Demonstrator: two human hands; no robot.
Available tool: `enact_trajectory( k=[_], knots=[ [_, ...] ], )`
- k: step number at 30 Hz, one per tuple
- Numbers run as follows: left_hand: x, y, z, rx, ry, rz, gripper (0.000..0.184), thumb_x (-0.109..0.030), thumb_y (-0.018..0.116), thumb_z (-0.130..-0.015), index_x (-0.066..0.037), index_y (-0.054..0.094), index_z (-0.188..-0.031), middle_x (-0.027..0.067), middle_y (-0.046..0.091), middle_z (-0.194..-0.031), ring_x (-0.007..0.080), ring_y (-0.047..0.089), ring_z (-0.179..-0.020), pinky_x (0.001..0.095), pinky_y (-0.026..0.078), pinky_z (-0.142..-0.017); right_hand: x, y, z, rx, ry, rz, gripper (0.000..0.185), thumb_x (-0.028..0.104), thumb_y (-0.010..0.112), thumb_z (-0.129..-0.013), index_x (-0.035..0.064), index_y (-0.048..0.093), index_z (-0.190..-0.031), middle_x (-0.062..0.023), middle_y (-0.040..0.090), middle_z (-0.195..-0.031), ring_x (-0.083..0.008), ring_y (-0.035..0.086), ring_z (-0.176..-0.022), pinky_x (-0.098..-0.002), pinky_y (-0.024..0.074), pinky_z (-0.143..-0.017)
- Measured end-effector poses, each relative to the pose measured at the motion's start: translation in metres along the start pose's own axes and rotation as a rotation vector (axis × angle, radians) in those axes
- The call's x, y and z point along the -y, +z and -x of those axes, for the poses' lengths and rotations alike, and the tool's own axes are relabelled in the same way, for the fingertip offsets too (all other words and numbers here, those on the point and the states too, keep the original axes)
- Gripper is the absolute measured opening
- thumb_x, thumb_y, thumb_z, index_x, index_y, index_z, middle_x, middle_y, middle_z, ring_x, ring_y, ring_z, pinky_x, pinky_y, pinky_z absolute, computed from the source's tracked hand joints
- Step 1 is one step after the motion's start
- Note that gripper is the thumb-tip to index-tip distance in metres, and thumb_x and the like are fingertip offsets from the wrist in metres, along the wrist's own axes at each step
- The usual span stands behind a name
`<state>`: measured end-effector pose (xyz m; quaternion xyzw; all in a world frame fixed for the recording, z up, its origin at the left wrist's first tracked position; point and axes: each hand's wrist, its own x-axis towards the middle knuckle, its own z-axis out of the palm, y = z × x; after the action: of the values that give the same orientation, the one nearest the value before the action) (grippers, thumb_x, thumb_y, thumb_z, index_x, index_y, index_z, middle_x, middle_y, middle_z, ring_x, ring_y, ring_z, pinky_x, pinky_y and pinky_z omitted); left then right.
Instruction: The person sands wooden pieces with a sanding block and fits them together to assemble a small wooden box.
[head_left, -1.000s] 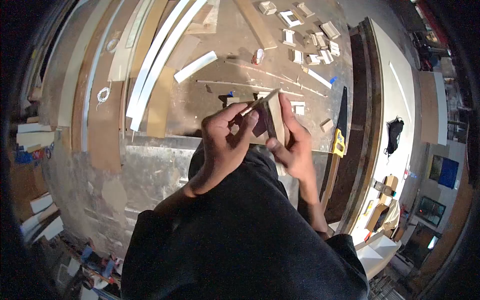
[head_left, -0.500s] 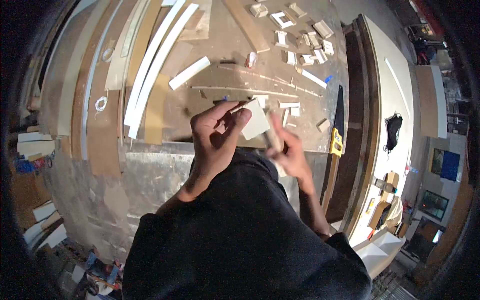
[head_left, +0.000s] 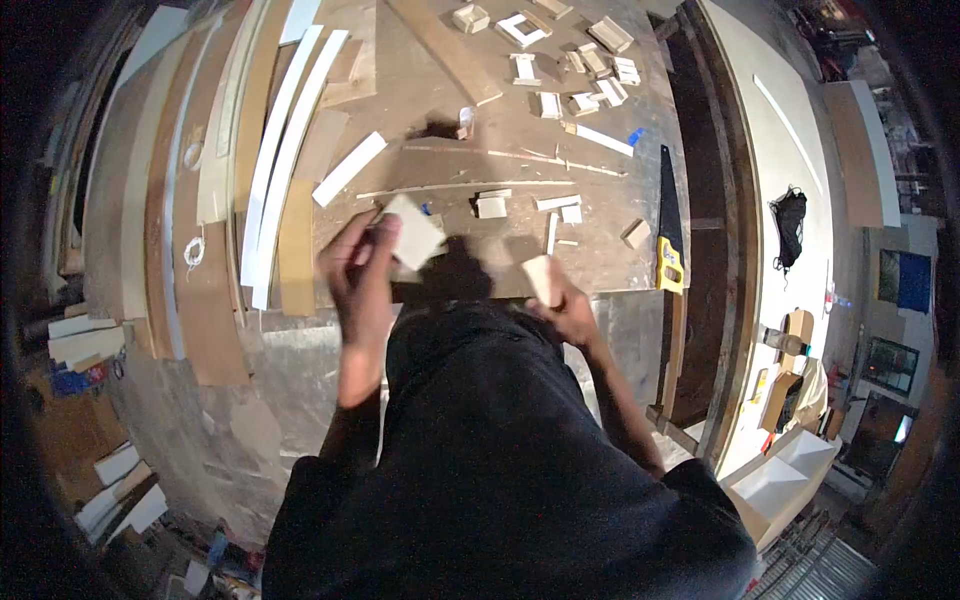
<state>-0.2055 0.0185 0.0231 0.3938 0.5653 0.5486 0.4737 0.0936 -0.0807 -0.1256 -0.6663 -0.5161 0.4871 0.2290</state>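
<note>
My left hand (head_left: 360,285) pinches a flat, square piece of pale wood (head_left: 417,235) between thumb and fingers, above the near part of the workbench (head_left: 350,225). Wrapped in my right hand (head_left: 572,315) is a small pale block (head_left: 540,278); its lower part is hidden by the fingers. The two pieces are apart. Beyond them on the bench lie a small wooden piece (head_left: 491,206), some short white offcuts (head_left: 556,203) and a loose little block (head_left: 636,234).
A handsaw with a yellow handle (head_left: 669,265) lies along the bench's right edge. Several small wooden assemblies (head_left: 524,69) are at the back right. Long white strips (head_left: 283,170) and boards cover the left side. A pale panel (head_left: 770,150) stands beyond a gap at right.
My hands have moved apart: the left went leftward with the square piece, and the right drew back slightly with the block. Earlier the two pieces were close together, the right hand blurred.
</note>
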Motion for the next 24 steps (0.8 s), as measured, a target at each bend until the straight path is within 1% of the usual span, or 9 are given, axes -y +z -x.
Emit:
enact_trajectory(
  k=[1, 2, 4, 6, 8, 12, 19, 23, 24],
  knots=[
    [0.008, -0.006, -0.006, -0.018, 0.024, 0.079, 0.02, -0.016, 0.068, -0.095, 0.002, 0.07, -0.105, 0.0019, 0.068, -0.088, 0.006, 0.059, -0.073, 0.0211, 0.047, -0.064, -0.05, -0.005, -0.007, -0.209, -0.115, 0.182, 0.086, 0.034, 0.082, -0.08, 0.001, 0.039, -0.148, -0.0224, 0.067, -0.12, -0.027, 0.067, -0.108, -0.0392, 0.0523, -0.094],
    [0.012, -0.012, -0.01, 0.001, 0.023, 0.106, 0.019, -0.015, 0.067, -0.095, 0.002, 0.069, -0.104, 0.0032, 0.068, -0.088, 0.0071, 0.061, -0.073, 0.0229, 0.05, -0.064, -0.088, -0.012, -0.015, -0.293, 0.046, 0.011, 0.097, 0.035, 0.081, -0.081, 0.0, 0.026, -0.153, -0.0252, 0.067, -0.118, -0.0286, 0.068, -0.105, -0.039, 0.0538, -0.089],
    [0.017, -0.019, -0.01, 0.019, 0.009, 0.115, 0.018, -0.014, 0.066, -0.096, 0.001, 0.069, -0.104, 0.0044, 0.069, -0.089, 0.0082, 0.062, -0.072, 0.0247, 0.053, -0.065, -0.11, -0.039, -0.025, -0.376, 0.322, 0.269, 0.112, 0.054, 0.076, -0.078, -0.0079, 0.018, -0.152, -0.0307, 0.063, -0.119, -0.0402, 0.066, -0.106, -0.0423, 0.054, -0.084],
    [0.02, -0.017, -0.011, -0.032, -0.194, 0.212, 0.014, -0.012, 0.065, -0.096, 0.001, 0.067, -0.1, 0.008, 0.07, -0.089, 0.0122, 0.067, -0.073, 0.0288, 0.058, -0.066, -0.128, -0.049, -0.039, -0.481, 0.267, 0.43, 0.111, 0.056, 0.076, -0.074, -0.0087, 0.025, -0.148, -0.0305, 0.063, -0.116, -0.0432, 0.065, -0.105, -0.0469, 0.0527, -0.085],
    [0.025, -0.015, -0.013, -0.045, -0.214, 0.237, 0.013, -0.012, 0.065, -0.095, 0.001, 0.066, -0.098, 0.0095, 0.07, -0.089, 0.0141, 0.068, -0.074, 0.0293, 0.059, -0.066, -0.127, -0.058, -0.058, -0.492, 0.285, 0.465, 0.092, 0.053, 0.078, -0.073, -0.0044, 0.04, -0.134, -0.0265, 0.063, -0.108, -0.0443, 0.063, -0.103, -0.0499, 0.052, -0.083],
    [0.022, -0.005, -0.013, -0.079, -0.238, 0.276, 0.013, -0.013, 0.065, -0.095, 0.0, 0.063, -0.099, 0.012, 0.07, -0.09, 0.0173, 0.071, -0.077, 0.0309, 0.06, -0.068, -0.143, -0.067, -0.088, -0.532, 0.334, 0.545, 0.079, 0.053, 0.082, -0.07, 0.0022, 0.046, -0.118, -0.024, 0.055, -0.116, -0.0459, 0.061, -0.103, -0.0519, 0.0516, -0.086],
    [0.005, 0.013, -0.008, -0.138, -0.212, 0.179, 0.016, -0.014, 0.064, -0.096, 0.0, 0.061, -0.103, 0.0094, 0.069, -0.095, 0.0161, 0.07, -0.082, 0.0302, 0.06, -0.069, -0.114, -0.078, -0.103, -0.518, 0.361, 0.747, 0.087, 0.059, 0.082, -0.067, 0.0028, 0.05, -0.125, -0.021, 0.052, -0.127, -0.0432, 0.057, -0.112, -0.0619, 0.0459, -0.085],
    [0.013, 0.015, -0.007, -0.24, -0.212, 0.164, 0.015, -0.014, 0.066, -0.095, 0.0, 0.062, -0.1, 0.0074, 0.068, -0.095, 0.0154, 0.068, -0.082, 0.0288, 0.06, -0.068, -0.097, -0.083, -0.114, -0.666, 0.131, 0.565, 0.072, 0.053, 0.078, -0.077, 0.0035, 0.055, -0.124, -0.0186, 0.06, -0.117, -0.038, 0.059, -0.109, -0.0538, 0.0473, -0.087],
    [0.018, 0.014, -0.008, -0.265, -0.228, 0.171, 0.014, -0.013, 0.066, -0.094, 0.0, 0.062, -0.099, 0.0068, 0.068, -0.095, 0.0154, 0.068, -0.082, 0.0284, 0.06, -0.068, -0.1, -0.084, -0.121, -0.705, -0.079, 0.523, 0.053, 0.042, 0.075, -0.084, 0.0032, 0.061, -0.117, -0.0167, 0.065, -0.104, -0.0319, 0.065, -0.094, -0.0441, 0.0518, -0.077]
  ],
)
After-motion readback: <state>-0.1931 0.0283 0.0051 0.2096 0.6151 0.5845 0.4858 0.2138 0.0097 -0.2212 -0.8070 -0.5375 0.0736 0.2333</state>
